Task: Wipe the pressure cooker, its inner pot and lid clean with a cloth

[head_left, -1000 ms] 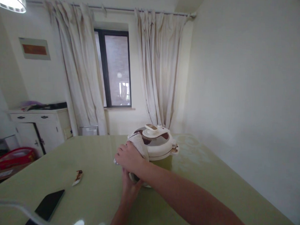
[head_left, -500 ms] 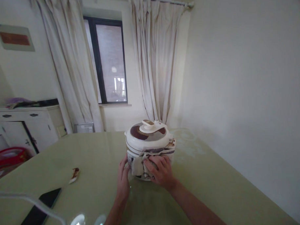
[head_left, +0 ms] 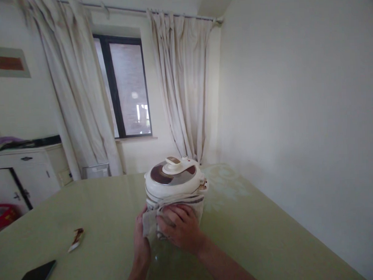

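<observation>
Head view: holding bunched grey-beige cloth (head_left: 150, 223) against front of round white plastic cooker (head_left: 162, 189).
Curling right hand (head_left: 181, 229) over cloth; placing left hand (head_left: 141, 238) at cooker's left side, cannot tell how tightly. Beneath: glossy pale-green tabletop (head_left: 106, 224); behind: long cream curtains (head_left: 186, 91), black-framed window (head_left: 130, 89).

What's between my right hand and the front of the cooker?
A bunched light cloth. The head view shows it between the right hand and the front of the white cooker, with the fingers spread over it.
</observation>
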Action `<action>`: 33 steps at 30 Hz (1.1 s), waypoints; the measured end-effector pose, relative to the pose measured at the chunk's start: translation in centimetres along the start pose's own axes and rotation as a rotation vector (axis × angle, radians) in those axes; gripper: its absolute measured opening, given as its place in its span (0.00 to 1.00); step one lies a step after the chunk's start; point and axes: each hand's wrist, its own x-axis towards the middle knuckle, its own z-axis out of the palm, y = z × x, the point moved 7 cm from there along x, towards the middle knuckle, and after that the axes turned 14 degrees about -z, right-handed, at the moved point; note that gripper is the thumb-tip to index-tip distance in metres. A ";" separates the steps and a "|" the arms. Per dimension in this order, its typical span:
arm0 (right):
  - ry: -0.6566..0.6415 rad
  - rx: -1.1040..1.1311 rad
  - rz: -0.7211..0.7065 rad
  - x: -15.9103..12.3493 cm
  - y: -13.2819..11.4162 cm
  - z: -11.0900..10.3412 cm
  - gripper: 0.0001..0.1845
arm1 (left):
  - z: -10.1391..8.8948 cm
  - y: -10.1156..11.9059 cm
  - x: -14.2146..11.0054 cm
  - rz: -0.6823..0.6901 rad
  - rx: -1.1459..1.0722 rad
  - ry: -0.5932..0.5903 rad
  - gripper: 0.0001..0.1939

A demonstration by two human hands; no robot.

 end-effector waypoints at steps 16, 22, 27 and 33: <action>0.115 0.509 0.866 -8.8 5.9 -4.8 0.14 | 12.3 21.7 -5.9 0.821 0.534 -0.208 0.18; 0.411 0.747 1.037 1.9 11.2 -6.4 0.22 | 15.4 19.5 -9.4 0.482 0.271 -0.604 0.43; 0.027 0.900 0.893 8.6 16.7 -2.0 0.40 | 11.0 20.0 -4.0 0.181 0.053 -0.309 0.39; -0.715 0.312 0.749 12.1 20.6 3.8 0.43 | 2.7 17.2 -0.7 0.140 0.128 0.078 0.35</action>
